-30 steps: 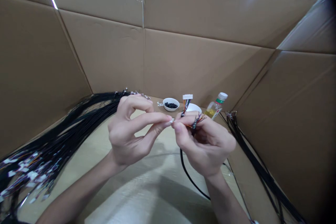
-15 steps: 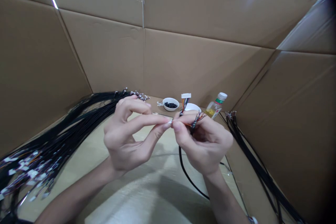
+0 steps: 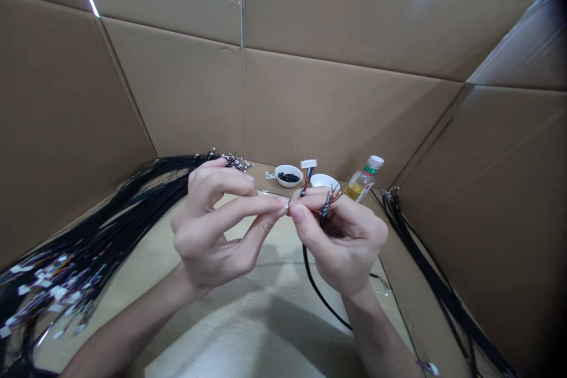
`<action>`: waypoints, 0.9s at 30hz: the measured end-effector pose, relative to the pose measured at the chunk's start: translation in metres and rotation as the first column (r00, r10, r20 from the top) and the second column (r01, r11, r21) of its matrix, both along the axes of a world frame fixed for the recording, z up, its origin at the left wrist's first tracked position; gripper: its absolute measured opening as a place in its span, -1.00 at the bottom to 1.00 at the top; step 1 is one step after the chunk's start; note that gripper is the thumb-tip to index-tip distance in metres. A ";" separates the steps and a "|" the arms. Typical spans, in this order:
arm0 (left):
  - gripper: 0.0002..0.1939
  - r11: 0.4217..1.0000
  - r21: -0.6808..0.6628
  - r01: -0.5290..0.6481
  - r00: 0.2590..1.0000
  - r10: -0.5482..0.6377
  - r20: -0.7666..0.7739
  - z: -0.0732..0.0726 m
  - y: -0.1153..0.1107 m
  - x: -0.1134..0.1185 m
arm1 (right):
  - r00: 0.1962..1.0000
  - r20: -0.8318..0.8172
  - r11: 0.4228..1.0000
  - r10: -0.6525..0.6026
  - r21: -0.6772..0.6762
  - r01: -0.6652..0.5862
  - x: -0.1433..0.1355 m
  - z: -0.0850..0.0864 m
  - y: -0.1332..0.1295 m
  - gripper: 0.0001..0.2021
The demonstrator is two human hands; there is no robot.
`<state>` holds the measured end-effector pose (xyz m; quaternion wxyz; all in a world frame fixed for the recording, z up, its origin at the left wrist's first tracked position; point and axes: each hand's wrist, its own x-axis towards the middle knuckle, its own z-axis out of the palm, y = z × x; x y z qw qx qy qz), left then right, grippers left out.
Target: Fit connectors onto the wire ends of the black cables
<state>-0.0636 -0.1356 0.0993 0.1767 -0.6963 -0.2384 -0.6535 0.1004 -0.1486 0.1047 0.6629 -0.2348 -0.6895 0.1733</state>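
Thumb and index finger of my left hand (image 3: 221, 230) pinch a tiny white connector (image 3: 286, 205), mostly covered by the fingertips. Right against it, my right hand (image 3: 345, 236) is closed around the wire end of a black cable (image 3: 315, 283), with thumb and index finger pressed together. Thin coloured wires (image 3: 328, 201) fan out over the right index finger. A wider white plug (image 3: 309, 163) on coloured wires stands up behind the right fingers. The cable hangs below this hand and curves to the right over the table. What the right fingertips grip exactly is hidden.
Black cables with white plugs (image 3: 133, 207) lie in a thick bundle at the left; more cables (image 3: 425, 271) run along the right. At the back are a bowl of small black parts (image 3: 289, 176), a second white bowl (image 3: 325, 181) and a bottle with yellow liquid (image 3: 364, 179). Cardboard walls (image 3: 345, 112) surround the table.
Both hands have shifted slightly to the left, the wide white plug with them. The pinch on the small connector looks the same.
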 end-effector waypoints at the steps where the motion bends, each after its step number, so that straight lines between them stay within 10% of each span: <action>1: -0.81 1.000 0.006 0.001 1.000 -0.001 0.002 0.000 0.000 0.000 | 1.000 0.000 1.000 -0.002 0.000 0.002 0.000 0.000 0.000 -0.85; 18: -0.81 0.973 -0.013 -0.228 0.960 0.223 -0.170 0.012 0.014 -0.022 | 0.992 -0.002 0.950 0.128 -0.286 -0.123 0.014 0.003 0.018 -0.85; 22: -0.91 0.983 -0.168 -0.076 0.983 0.045 -0.180 0.019 0.022 -0.037 | 0.972 -0.019 0.884 0.235 -0.411 -0.222 0.017 0.004 0.027 -0.81; 24: -0.98 0.909 -0.396 0.127 0.966 -0.204 -0.159 0.020 0.026 -0.039 | 0.935 -0.016 0.823 0.354 -0.470 -0.320 0.012 0.000 0.032 -0.79; 27: -0.87 0.630 -0.690 0.356 0.888 -0.457 0.041 0.015 0.035 -0.034 | 0.866 -0.045 0.735 0.498 -0.508 -0.449 0.001 -0.011 0.040 -0.74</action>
